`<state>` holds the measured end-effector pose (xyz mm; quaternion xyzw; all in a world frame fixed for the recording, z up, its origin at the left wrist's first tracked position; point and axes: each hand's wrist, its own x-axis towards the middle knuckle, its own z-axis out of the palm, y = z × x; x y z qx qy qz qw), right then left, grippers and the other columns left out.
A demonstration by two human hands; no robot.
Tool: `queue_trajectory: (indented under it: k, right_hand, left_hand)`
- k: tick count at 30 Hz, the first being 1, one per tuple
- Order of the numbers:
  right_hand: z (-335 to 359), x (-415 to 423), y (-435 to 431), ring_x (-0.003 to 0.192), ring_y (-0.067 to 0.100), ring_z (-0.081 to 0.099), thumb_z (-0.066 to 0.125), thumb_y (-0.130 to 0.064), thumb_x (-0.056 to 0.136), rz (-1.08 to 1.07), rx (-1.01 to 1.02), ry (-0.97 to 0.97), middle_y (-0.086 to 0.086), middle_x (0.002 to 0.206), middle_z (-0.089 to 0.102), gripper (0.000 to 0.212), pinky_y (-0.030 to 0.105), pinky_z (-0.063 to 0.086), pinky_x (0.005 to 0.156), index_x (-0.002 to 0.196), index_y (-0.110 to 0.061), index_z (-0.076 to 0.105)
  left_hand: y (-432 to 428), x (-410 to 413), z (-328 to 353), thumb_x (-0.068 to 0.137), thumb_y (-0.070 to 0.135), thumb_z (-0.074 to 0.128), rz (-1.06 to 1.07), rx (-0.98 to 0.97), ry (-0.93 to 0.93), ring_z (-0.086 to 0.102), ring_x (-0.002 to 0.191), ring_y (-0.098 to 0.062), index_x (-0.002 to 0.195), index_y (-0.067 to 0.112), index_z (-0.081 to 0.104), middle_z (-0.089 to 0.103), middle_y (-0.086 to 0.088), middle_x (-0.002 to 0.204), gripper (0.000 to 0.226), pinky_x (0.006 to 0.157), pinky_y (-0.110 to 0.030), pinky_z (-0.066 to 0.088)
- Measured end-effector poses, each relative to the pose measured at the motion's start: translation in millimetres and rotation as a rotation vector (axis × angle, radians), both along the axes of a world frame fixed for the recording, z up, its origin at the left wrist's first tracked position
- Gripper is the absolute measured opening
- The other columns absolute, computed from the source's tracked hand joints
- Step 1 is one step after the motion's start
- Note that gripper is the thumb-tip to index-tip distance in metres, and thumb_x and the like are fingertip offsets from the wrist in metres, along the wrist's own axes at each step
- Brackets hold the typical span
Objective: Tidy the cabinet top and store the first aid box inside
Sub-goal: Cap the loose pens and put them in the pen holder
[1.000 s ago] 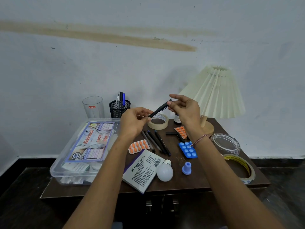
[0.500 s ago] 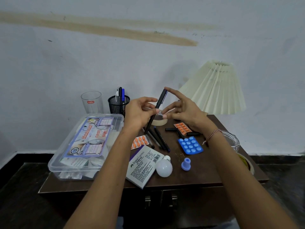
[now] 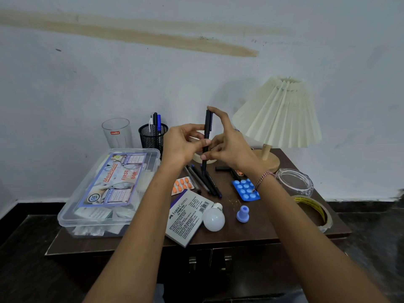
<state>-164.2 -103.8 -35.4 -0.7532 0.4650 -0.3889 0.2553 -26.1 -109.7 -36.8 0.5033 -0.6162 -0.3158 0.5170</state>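
Pen (image 3: pixel 207 127) upright above a crowded cabinet top (image 3: pixel 269 224)

Clutter covered the cabinet top; the first aid box (image 3: pixel 109 189) lay closed at its left end, not yet stored inside. The left hand (image 3: pixel 181 145) gripped the black pen at mid-barrel, and the right hand (image 3: pixel 229 147) pinched it lower, forefinger on the cap. A slack grip could probably drop it among the loose pens (image 3: pixel 203 182) beneath.
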Motion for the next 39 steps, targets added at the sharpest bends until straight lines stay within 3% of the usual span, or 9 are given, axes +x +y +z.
queue_trajectory:
  k: [6,18,21,26,30,32,36,39]
  right_hand:
    - [-2.4,2.4,-2.3,0.057,0.022,0.068,0.078,0.004,0.067,-0.007,0.026,-0.021,0.014,0.068,0.068,0.104,0.042,0.058,0.076,0.141,-0.036,0.016]
    - [-3.6,4.0,-4.1,0.053,0.015,0.065,0.079,0.001,0.068,-0.008,0.005,-0.037,0.007,0.062,0.065,0.098,0.032,0.057,0.067,0.138,-0.032,0.019]
    - [-3.6,4.0,-4.9,0.057,0.016,0.069,0.08,0.001,0.068,-0.004,0.003,-0.07,0.006,0.063,0.066,0.092,0.028,0.058,0.068,0.136,-0.027,0.025]
    - [-1.7,8.7,-3.5,0.059,0.013,0.07,0.076,-0.004,0.075,-0.04,-0.024,-0.128,0.007,0.069,0.069,0.066,0.025,0.059,0.068,0.125,-0.021,0.037]
    - [0.0,14.5,-3.5,0.059,0.002,0.064,0.074,-0.009,0.078,-0.109,-0.128,-0.111,0.002,0.072,0.066,0.056,0.007,0.047,0.058,0.123,-0.022,0.045]
    - [0.7,18.5,-4.5,0.066,0.004,0.064,0.074,-0.01,0.078,-0.128,-0.148,-0.12,0.004,0.076,0.066,0.055,0.01,0.051,0.062,0.123,-0.023,0.046]
    - [2.1,27.7,-4.5,0.074,0.011,0.067,0.072,-0.006,0.08,-0.166,-0.17,-0.173,0.006,0.081,0.068,0.051,0.018,0.054,0.068,0.121,-0.023,0.047]
    - [3.2,32.8,-5.4,0.076,0.011,0.068,0.071,-0.003,0.08,-0.187,-0.168,-0.222,0.005,0.082,0.069,0.047,0.017,0.054,0.071,0.117,-0.018,0.047]
  left_hand:
    - [0.7,0.7,-0.7,0.073,0.005,0.078,0.01,0.01,0.001,0.058,0.047,0.009,0.101,0.007,0.07,0.063,0.009,0.072,0.029,0.052,-0.003,0.045]
    - [1.4,2.3,-2.8,0.073,0.007,0.079,0.023,-0.005,-0.029,0.057,0.049,0.013,0.1,0.007,0.071,0.062,0.009,0.072,0.028,0.053,-0.002,0.046]
    - [1.2,2.6,-3.4,0.076,0.011,0.077,0.045,-0.022,-0.038,0.061,0.054,0.007,0.097,0.008,0.071,0.064,0.006,0.072,0.022,0.057,-0.005,0.049]
    - [1.2,5.4,-4.0,0.08,0.014,0.073,0.055,-0.03,0.002,0.066,0.065,-0.008,0.091,0.005,0.073,0.068,0.002,0.071,0.015,0.067,-0.023,0.058]
    - [2.2,8.5,-1.8,0.08,0.011,0.073,0.061,-0.044,0.014,0.065,0.059,0.004,0.1,0.007,0.071,0.066,0.007,0.072,0.02,0.061,-0.012,0.055]
    - [1.9,9.8,-0.2,0.081,0.01,0.072,0.072,-0.062,0.011,0.063,0.058,0.007,0.102,0.008,0.071,0.066,0.008,0.073,0.021,0.061,-0.01,0.054]
    - [-1.5,16.7,3.4,0.081,0.016,0.072,0.125,-0.112,-0.039,0.066,0.078,-0.005,0.099,0.012,0.073,0.072,0.0,0.088,0.019,0.077,-0.025,0.056]
    - [-2.0,22.8,7.0,0.081,0.018,0.072,0.156,-0.173,-0.134,0.065,0.082,-0.006,0.098,0.014,0.074,0.073,0.0,0.092,0.018,0.078,-0.015,0.05]
